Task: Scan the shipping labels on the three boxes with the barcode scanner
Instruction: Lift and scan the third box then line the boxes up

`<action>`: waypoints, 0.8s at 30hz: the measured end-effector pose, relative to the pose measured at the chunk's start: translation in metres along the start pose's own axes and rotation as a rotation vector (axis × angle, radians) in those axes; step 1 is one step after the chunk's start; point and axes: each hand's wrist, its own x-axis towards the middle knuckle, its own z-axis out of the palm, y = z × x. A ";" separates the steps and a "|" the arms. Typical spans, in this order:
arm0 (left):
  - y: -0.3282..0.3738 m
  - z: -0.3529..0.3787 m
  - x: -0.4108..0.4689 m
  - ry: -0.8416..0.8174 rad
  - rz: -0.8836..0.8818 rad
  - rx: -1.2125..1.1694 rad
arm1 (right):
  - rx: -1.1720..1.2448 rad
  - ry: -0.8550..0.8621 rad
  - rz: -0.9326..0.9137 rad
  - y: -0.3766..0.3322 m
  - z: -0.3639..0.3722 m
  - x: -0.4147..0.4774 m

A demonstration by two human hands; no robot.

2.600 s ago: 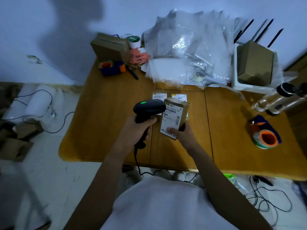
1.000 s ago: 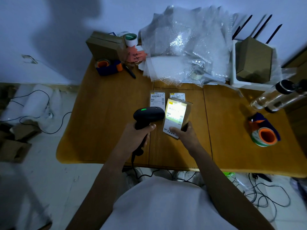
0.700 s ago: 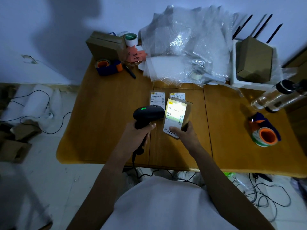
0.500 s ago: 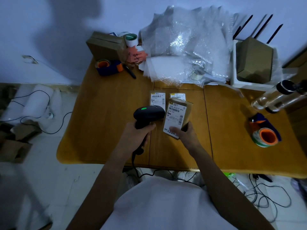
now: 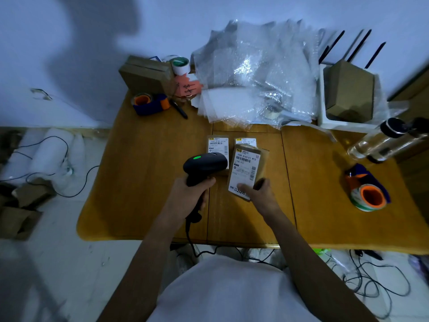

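My left hand (image 5: 188, 198) grips the handle of a black barcode scanner (image 5: 205, 163) with a green light on top, its head pointing right at a small cardboard box (image 5: 247, 169). My right hand (image 5: 260, 197) holds that box tilted up by its lower edge, white shipping label facing the scanner. Two more labelled boxes lie flat on the wooden table (image 5: 148, 182) behind: one (image 5: 217, 145) partly hidden by the scanner, the other (image 5: 245, 141) mostly hidden by the held box.
A pile of bubble wrap (image 5: 255, 75) fills the table's back. Tape dispensers sit at back left (image 5: 149, 103) and at right (image 5: 368, 194). Brown boxes stand at back left (image 5: 145, 74) and in a white tray (image 5: 348, 89). A clear bottle (image 5: 380, 140) lies at right.
The scanner's bright light on the held box's label, seen a second ago, has gone out. Scanner and box stay in nearly the same place.
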 end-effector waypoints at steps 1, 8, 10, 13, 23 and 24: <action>0.001 0.001 0.001 -0.004 0.000 -0.011 | 0.000 0.012 0.011 0.000 -0.002 0.002; 0.014 0.002 0.010 -0.006 0.030 -0.010 | 0.070 0.039 -0.016 0.004 -0.028 0.019; 0.018 0.002 0.012 -0.004 0.042 -0.023 | 0.105 0.044 -0.028 0.004 -0.036 0.025; 0.022 0.004 0.015 -0.004 0.043 -0.043 | 0.163 0.072 -0.020 0.004 -0.047 0.033; 0.015 0.015 0.020 -0.012 0.003 -0.015 | 0.447 0.182 0.103 0.007 -0.074 0.062; 0.014 0.016 0.020 -0.009 -0.010 -0.011 | 0.480 0.179 0.102 0.007 -0.075 0.064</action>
